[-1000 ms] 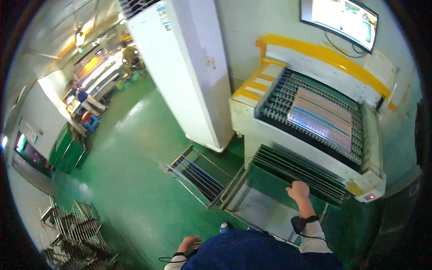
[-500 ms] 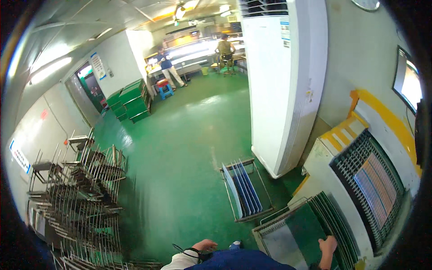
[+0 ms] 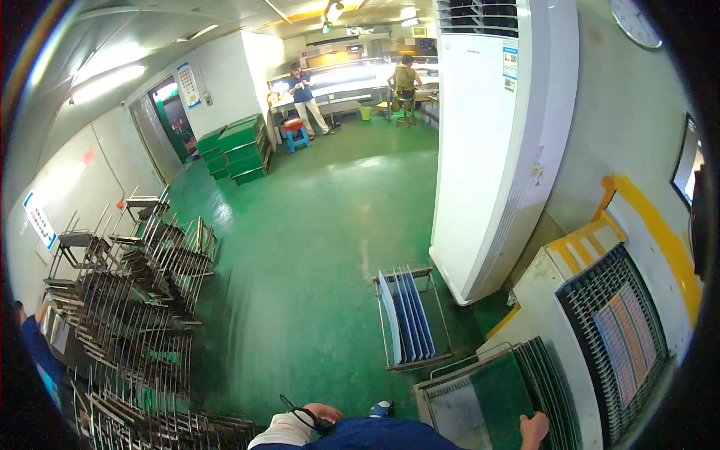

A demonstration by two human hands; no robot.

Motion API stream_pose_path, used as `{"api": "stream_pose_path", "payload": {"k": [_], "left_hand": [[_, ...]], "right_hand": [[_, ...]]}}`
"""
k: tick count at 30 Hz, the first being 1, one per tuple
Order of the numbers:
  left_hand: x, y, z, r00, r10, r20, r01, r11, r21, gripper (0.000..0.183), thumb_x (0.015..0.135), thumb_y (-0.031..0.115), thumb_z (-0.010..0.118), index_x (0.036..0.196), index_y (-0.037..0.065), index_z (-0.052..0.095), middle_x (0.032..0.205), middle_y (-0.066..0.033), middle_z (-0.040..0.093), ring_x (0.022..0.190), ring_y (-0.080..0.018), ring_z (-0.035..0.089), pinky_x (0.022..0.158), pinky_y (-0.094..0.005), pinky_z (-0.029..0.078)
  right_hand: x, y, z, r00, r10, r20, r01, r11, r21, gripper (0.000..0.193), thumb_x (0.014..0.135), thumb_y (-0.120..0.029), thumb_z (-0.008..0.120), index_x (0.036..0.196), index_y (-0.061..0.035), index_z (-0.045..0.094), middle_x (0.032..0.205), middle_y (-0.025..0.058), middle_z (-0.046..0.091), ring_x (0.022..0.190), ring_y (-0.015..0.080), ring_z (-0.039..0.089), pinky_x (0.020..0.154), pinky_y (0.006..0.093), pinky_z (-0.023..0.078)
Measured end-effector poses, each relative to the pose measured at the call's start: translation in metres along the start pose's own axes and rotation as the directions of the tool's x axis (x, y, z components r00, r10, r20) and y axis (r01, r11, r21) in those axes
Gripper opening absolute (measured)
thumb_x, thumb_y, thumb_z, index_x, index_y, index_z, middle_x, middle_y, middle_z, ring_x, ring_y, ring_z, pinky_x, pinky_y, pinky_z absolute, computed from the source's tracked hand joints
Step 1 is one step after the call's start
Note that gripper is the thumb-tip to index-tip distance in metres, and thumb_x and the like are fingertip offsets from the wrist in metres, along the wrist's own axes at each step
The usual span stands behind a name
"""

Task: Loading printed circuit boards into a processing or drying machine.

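My right hand (image 3: 534, 430) is at the lower right, its fingers closed at the edge of a green panel (image 3: 504, 401). That panel stands in a metal rack with several more dark green panels (image 3: 551, 379) close behind it. A paler grey section (image 3: 454, 412) shows at the rack's left side. My left hand (image 3: 324, 412) hangs low in front of my body, away from the racks, with a dark band and looped cord (image 3: 298, 409) at the wrist. Its fingers are mostly hidden, and no held object shows.
Ahead, a wire rack (image 3: 412, 365) of blue panels stands on the green floor near a tall white cabinet (image 3: 480, 157). Metal racks (image 3: 135, 292) crowd the left, where another person's blue sleeve (image 3: 39, 349) shows. Green boxes (image 3: 244, 150) and two people are farther back.
My view has shifted, so the cabinet and far room sit farther right. Another person's arm has appeared at the left edge. My right hand stays at the green panel.
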State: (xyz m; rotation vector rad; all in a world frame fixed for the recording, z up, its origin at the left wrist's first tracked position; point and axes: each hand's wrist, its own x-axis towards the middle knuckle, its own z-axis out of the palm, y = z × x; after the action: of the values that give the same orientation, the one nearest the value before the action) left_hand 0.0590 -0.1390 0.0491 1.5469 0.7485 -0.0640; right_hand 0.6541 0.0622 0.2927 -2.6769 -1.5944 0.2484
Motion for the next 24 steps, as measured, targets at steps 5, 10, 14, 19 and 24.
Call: {"api": "stream_pose_path", "payload": {"k": [5, 10, 14, 19, 24], "left_hand": [[-0.009, 0.038, -0.005, 0.988, -0.152, 0.017, 0.151, 0.988, 0.037, 0.047, 0.091, 0.027, 0.047, 0.132, 0.004, 0.040, 0.135, -0.0116, 0.044, 0.121, -0.0236, 0.043, 0.098, -0.0377, 0.036], [-0.004, 0.107, -0.027, 0.839, -0.543, 0.027, 0.544, 0.838, -0.046, 0.052, 0.089, 0.033, 0.052, 0.134, 0.012, 0.040, 0.134, -0.0088, 0.046, 0.120, -0.0216, 0.044, 0.096, -0.0372, 0.036], [-0.009, 0.065, 0.001, 0.942, -0.333, -0.051, 0.328, 0.941, -0.079, 0.052, 0.085, 0.038, 0.058, 0.129, 0.013, 0.047, 0.132, -0.0073, 0.048, 0.118, -0.0241, 0.046, 0.095, -0.0382, 0.037], [0.014, 0.065, 0.000, 0.948, -0.296, -0.122, 0.274, 0.947, -0.166, 0.039, 0.076, 0.027, 0.056, 0.110, 0.009, 0.060, 0.101, -0.0055, 0.063, 0.086, -0.0194, 0.057, 0.077, -0.0383, 0.044], [0.009, 0.084, -0.001, 0.916, -0.393, -0.086, 0.375, 0.912, -0.166, 0.038, 0.083, 0.032, 0.062, 0.114, 0.011, 0.060, 0.123, -0.0058, 0.056, 0.111, -0.0236, 0.052, 0.090, -0.0368, 0.040]], "right_hand": [[-0.004, -0.006, -0.006, 0.999, -0.004, 0.035, 0.003, 1.000, 0.021, 0.048, 0.062, -0.027, 0.077, 0.097, 0.0016, 0.063, 0.096, 0.0198, 0.063, 0.091, 0.0332, 0.061, 0.080, 0.0407, 0.048], [-0.021, -0.019, -0.051, 0.932, 0.011, 0.361, 0.044, 0.988, -0.145, 0.053, 0.088, -0.041, 0.053, 0.124, -0.0026, 0.050, 0.124, 0.0166, 0.052, 0.115, 0.0317, 0.049, 0.093, 0.0423, 0.041], [-0.032, -0.032, -0.060, 0.951, -0.081, 0.299, 0.130, 0.980, -0.151, 0.050, 0.088, -0.043, 0.053, 0.114, -0.0004, 0.058, 0.113, 0.0151, 0.060, 0.106, 0.0290, 0.056, 0.088, 0.0386, 0.045], [-0.032, -0.022, -0.053, 0.960, -0.053, 0.275, 0.098, 0.983, -0.155, 0.051, 0.088, -0.043, 0.052, 0.116, -0.0007, 0.057, 0.115, 0.0145, 0.059, 0.107, 0.0289, 0.055, 0.089, 0.0387, 0.045], [-0.032, -0.022, -0.055, 0.949, -0.127, 0.289, 0.174, 0.974, -0.143, 0.049, 0.089, -0.041, 0.052, 0.116, -0.0012, 0.057, 0.116, 0.0144, 0.059, 0.108, 0.0289, 0.055, 0.090, 0.0386, 0.045]]}}
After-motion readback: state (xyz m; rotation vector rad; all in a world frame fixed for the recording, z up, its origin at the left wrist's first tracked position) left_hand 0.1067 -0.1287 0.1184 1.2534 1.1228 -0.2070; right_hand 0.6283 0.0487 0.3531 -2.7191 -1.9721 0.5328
